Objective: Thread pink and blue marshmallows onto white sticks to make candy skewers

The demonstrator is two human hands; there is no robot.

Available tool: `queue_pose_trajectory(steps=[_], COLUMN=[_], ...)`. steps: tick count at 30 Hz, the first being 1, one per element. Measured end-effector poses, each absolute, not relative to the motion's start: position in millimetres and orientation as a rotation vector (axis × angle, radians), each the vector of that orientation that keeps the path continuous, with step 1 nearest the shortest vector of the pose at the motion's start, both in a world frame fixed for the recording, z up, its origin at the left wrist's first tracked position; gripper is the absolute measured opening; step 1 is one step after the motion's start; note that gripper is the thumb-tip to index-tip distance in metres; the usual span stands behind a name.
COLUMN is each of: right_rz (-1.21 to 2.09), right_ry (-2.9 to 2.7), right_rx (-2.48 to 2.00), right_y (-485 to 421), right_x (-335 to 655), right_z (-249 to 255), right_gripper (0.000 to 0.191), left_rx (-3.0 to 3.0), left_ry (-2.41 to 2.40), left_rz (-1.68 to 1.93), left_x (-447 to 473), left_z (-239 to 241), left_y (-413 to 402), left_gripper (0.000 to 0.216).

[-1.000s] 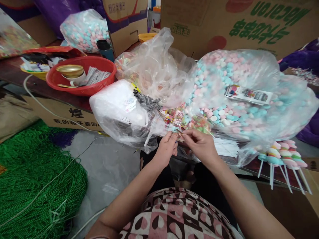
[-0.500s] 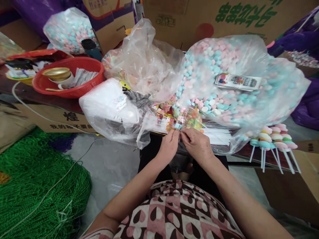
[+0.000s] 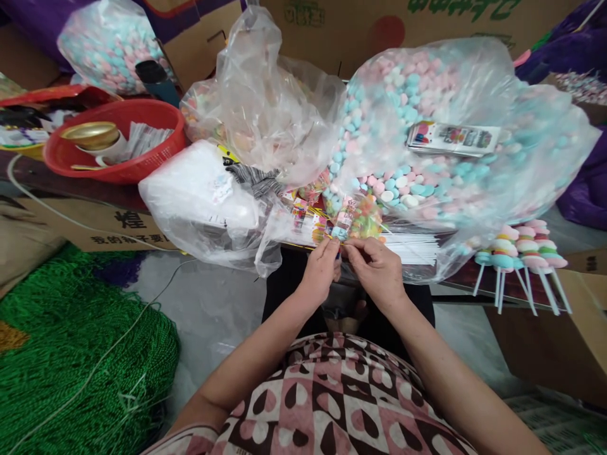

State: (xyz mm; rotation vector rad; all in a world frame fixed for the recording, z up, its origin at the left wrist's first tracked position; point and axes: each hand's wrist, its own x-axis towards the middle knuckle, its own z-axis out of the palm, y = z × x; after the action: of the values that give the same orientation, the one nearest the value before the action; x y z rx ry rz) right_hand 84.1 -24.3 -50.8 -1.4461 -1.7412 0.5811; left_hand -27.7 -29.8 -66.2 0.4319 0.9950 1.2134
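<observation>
My left hand (image 3: 322,268) is closed around the lower end of a clear printed candy bag (image 3: 345,218), with pale blue marshmallow showing just above the fingertips. Close beside it, my right hand (image 3: 377,268) pinches a thin yellow twist tie at the neck of the bag; the fingers partly hide it. Printed bags (image 3: 303,221) and yellow ties lie just left of the fingertips. Behind the held bag are coloured gummy candies (image 3: 368,218) in clear plastic. White sticks (image 3: 411,248) lie in a stack right of my right hand.
A large bag of pastel marshmallows (image 3: 417,88) fills the right, with a stack of printed bags (image 3: 453,139) on top. Marshmallow skewers (image 3: 505,249) overhang the table edge. Leftward are a white plastic bag (image 3: 194,189) and a red basket (image 3: 137,158). Green cords (image 3: 80,354) cover the floor.
The view has shifted slightly, so the table items sit a little higher. My hands stay at the bag's neck; my left fingers have turned, and the yellow tie now shows between the fingertips.
</observation>
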Motion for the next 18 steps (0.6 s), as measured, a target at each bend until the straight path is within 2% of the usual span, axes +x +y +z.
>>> queue_pose_trajectory(steps=[8, 14, 16, 18], right_rz=[1.147, 1.598, 1.735, 1.784], right_ry=[-1.281, -1.11, -1.104, -1.112], right_rx=[-1.343, -1.112, -1.034, -1.002], right_y=[-23.5, -24.4, -26.8, -28.6], right_x=[91.7, 106.7, 110.0, 111.2], right_z=[-56.6, -43.4, -38.4, -38.1], right_gripper=[0.024, 0.027, 0.033, 0.029], left_rx=[0.489, 0.31, 0.271, 0.255], left_ry=[0.727, 0.41, 0.318, 0.284], left_rz=[1.079, 0.741, 0.679, 0.674], left_x=[-33.0, -41.3, -41.3, -39.1], left_z=[-53.5, -50.0, -47.6, -44.3], left_y=[-36.3, -42.1, -44.7, -46.8], left_gripper=[0.03, 0.034, 0.035, 0.034])
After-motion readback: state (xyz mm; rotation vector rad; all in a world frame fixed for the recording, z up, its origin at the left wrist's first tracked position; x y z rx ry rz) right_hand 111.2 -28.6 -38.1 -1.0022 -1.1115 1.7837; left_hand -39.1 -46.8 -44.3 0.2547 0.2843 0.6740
